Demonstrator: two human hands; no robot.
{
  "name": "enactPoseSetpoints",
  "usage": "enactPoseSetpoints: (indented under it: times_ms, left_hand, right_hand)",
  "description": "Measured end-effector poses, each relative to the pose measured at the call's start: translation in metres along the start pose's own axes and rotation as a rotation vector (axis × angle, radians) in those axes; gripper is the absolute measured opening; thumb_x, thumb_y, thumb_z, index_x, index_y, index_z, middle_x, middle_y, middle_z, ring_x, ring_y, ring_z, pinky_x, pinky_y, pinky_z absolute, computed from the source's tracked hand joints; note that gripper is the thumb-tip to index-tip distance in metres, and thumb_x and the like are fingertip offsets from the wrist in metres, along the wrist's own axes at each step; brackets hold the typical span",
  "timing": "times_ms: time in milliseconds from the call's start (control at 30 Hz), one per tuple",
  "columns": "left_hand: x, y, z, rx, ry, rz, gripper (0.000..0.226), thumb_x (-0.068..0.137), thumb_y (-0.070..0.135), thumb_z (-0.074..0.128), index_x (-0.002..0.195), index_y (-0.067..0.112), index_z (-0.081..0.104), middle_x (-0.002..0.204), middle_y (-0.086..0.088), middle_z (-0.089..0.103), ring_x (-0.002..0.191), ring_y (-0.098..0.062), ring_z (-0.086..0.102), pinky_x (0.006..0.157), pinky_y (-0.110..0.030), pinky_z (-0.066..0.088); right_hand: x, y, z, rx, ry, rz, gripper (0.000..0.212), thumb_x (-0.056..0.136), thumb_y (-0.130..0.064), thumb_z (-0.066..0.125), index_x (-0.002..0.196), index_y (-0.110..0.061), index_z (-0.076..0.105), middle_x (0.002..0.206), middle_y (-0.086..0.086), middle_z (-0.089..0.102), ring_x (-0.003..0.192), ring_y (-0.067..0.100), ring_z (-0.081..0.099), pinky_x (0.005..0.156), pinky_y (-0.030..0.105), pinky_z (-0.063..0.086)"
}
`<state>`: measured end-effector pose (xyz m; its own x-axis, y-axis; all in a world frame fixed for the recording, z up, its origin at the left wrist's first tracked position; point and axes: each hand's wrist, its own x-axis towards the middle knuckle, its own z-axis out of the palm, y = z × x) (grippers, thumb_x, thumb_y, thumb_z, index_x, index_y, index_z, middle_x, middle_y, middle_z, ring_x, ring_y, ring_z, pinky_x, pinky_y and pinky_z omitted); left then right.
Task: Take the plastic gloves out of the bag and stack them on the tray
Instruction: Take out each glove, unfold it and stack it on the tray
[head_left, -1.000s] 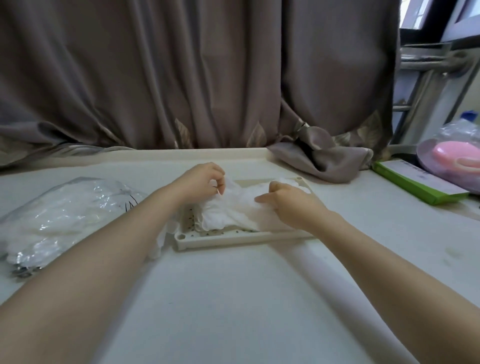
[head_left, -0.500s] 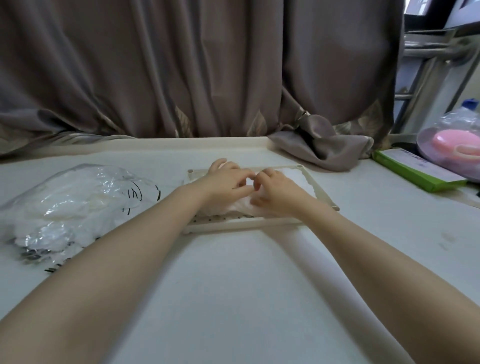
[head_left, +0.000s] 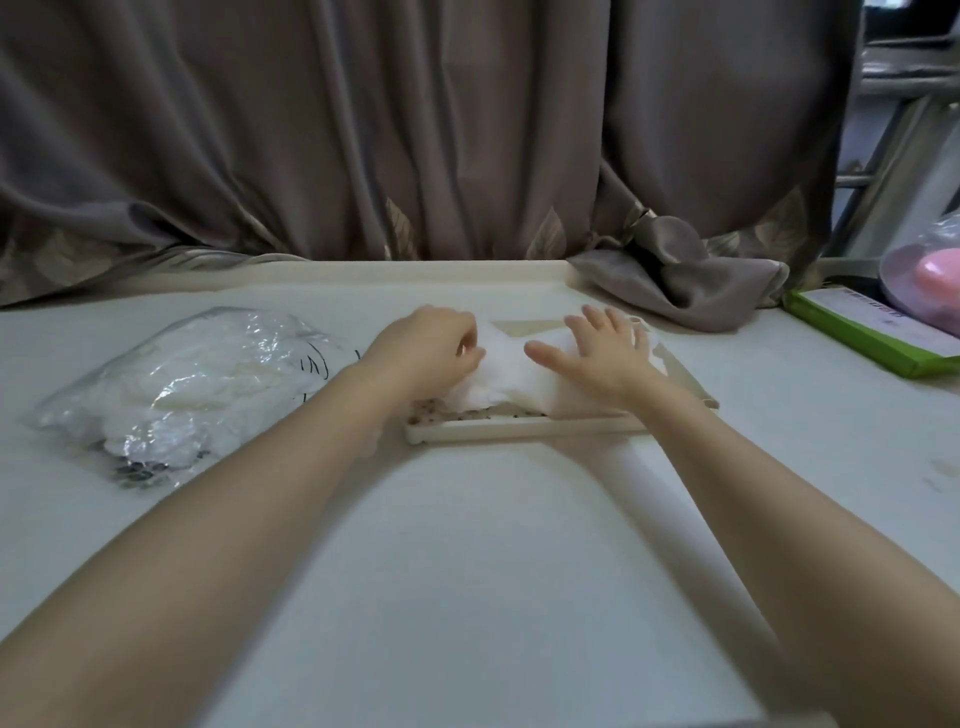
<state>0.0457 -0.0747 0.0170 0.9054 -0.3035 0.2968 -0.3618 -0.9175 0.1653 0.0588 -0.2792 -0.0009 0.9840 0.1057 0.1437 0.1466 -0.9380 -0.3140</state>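
A cream tray (head_left: 524, 423) lies on the table ahead of me, with a crumpled pile of white plastic gloves (head_left: 501, 376) on it. My left hand (head_left: 423, 353) sits at the pile's left edge, fingers curled and pinching the glove plastic. My right hand (head_left: 597, 353) lies flat on the right part of the pile, fingers straight and spread, pressing it down. A clear plastic bag (head_left: 192, 384) holding more white gloves lies on the table to the left of the tray.
A grey curtain (head_left: 415, 130) hangs behind the table, and its bunched end (head_left: 675, 283) rests on the table near the tray's far right corner. A green box (head_left: 872, 332) and a bagged pink item (head_left: 930, 280) sit at the right.
My hands have moved apart on the pile. The right hand has opened flat and slid right; the left hand has shifted to the pile's left edge.
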Motion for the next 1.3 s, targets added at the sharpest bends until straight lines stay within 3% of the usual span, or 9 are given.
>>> enactPoseSetpoints:
  times_ms: [133, 233, 333, 500, 633, 733, 900, 1167, 1300]
  left_hand:
    - [-0.037, -0.030, -0.026, -0.069, 0.258, 0.068, 0.034, 0.082, 0.026, 0.037, 0.091, 0.014, 0.068, 0.107, -0.002, 0.064, 0.109, -0.028, 0.049, 0.097, -0.041, 0.038]
    - [-0.073, -0.061, -0.035, 0.048, 0.229, -0.127, 0.024, 0.082, 0.010, 0.051, 0.087, 0.022, 0.072, 0.136, 0.002, 0.047, 0.133, -0.024, 0.026, 0.107, -0.035, 0.017]
    - [-0.093, -0.082, -0.032, 0.040, 0.155, -0.228, 0.035, 0.082, 0.002, 0.051, 0.088, 0.029, 0.071, 0.148, 0.006, 0.031, 0.140, -0.020, 0.013, 0.110, -0.033, 0.007]
    - [-0.106, -0.104, -0.018, -0.099, 0.049, -0.307, 0.029, 0.088, 0.020, 0.055, 0.116, 0.028, 0.062, 0.150, 0.003, 0.030, 0.136, -0.022, 0.027, 0.110, -0.034, 0.021]
    - [-0.104, -0.102, -0.012, -0.060, 0.005, -0.317, 0.038, 0.084, 0.045, 0.060, 0.120, 0.035, 0.058, 0.152, 0.005, 0.024, 0.139, -0.018, 0.019, 0.112, -0.036, 0.011]
    - [-0.106, -0.101, -0.007, 0.004, -0.095, -0.304, 0.046, 0.076, 0.059, 0.061, 0.119, 0.042, 0.057, 0.156, 0.005, 0.009, 0.142, -0.019, 0.005, 0.113, -0.040, 0.002]
    - [-0.104, -0.105, -0.001, 0.062, -0.147, -0.340, 0.039, 0.084, 0.050, 0.055, 0.121, 0.035, 0.058, 0.157, 0.001, 0.004, 0.142, -0.023, 0.006, 0.113, -0.039, 0.004]
    - [-0.104, -0.105, -0.004, -0.107, 0.090, -0.395, 0.025, 0.093, 0.032, 0.052, 0.112, 0.028, 0.066, 0.153, 0.002, 0.025, 0.141, -0.021, 0.014, 0.112, -0.033, 0.011]
    - [-0.106, -0.094, -0.017, -0.224, 0.243, -0.320, 0.030, 0.086, 0.024, 0.063, 0.116, 0.028, 0.061, 0.151, 0.004, 0.027, 0.142, -0.021, 0.010, 0.112, -0.036, 0.007]
  right_hand:
    - [-0.020, -0.058, -0.004, 0.220, 0.246, -0.459, 0.021, 0.091, -0.021, 0.056, 0.109, -0.014, 0.065, 0.120, 0.004, 0.059, 0.114, 0.020, 0.052, 0.094, 0.027, 0.037]
    - [-0.041, -0.106, 0.006, 0.273, 0.215, -0.648, 0.016, 0.086, -0.003, 0.056, 0.093, -0.007, 0.070, 0.094, 0.006, 0.067, 0.083, 0.018, 0.059, 0.075, 0.023, 0.042]
    - [-0.047, -0.133, 0.021, 0.276, 0.221, -0.696, 0.020, 0.084, 0.003, 0.054, 0.093, -0.003, 0.071, 0.093, 0.009, 0.069, 0.076, 0.016, 0.057, 0.072, 0.017, 0.037]
    - [-0.035, -0.159, 0.057, -0.035, -0.094, -0.339, 0.039, 0.091, -0.028, 0.056, 0.121, -0.005, 0.051, 0.115, 0.013, 0.060, 0.109, 0.030, 0.053, 0.079, 0.032, 0.040]
    - [-0.031, -0.164, 0.065, 0.022, 0.012, -0.248, 0.029, 0.090, -0.018, 0.052, 0.117, -0.008, 0.059, 0.110, 0.008, 0.066, 0.107, 0.029, 0.057, 0.089, 0.038, 0.045]
    - [-0.031, -0.162, 0.057, 0.288, 0.095, -0.202, 0.022, 0.087, -0.007, 0.049, 0.094, -0.013, 0.069, 0.094, 0.002, 0.069, 0.089, 0.021, 0.060, 0.077, 0.030, 0.046]
    - [-0.038, -0.150, 0.036, 0.878, 0.088, -0.077, 0.028, 0.086, 0.000, 0.041, 0.069, -0.019, 0.051, 0.067, -0.004, 0.050, 0.059, 0.010, 0.045, 0.044, 0.017, 0.035]
    - [-0.050, -0.135, 0.010, 1.592, 0.069, 0.178, 0.028, 0.085, 0.000, 0.035, 0.061, -0.013, 0.042, 0.053, -0.001, 0.042, 0.051, 0.015, 0.044, 0.052, 0.025, 0.040]
    - [-0.059, -0.125, -0.008, 1.897, -0.007, 0.322, 0.025, 0.080, 0.000, 0.042, 0.057, -0.011, 0.044, 0.052, -0.002, 0.039, 0.045, 0.012, 0.041, 0.038, 0.018, 0.032]
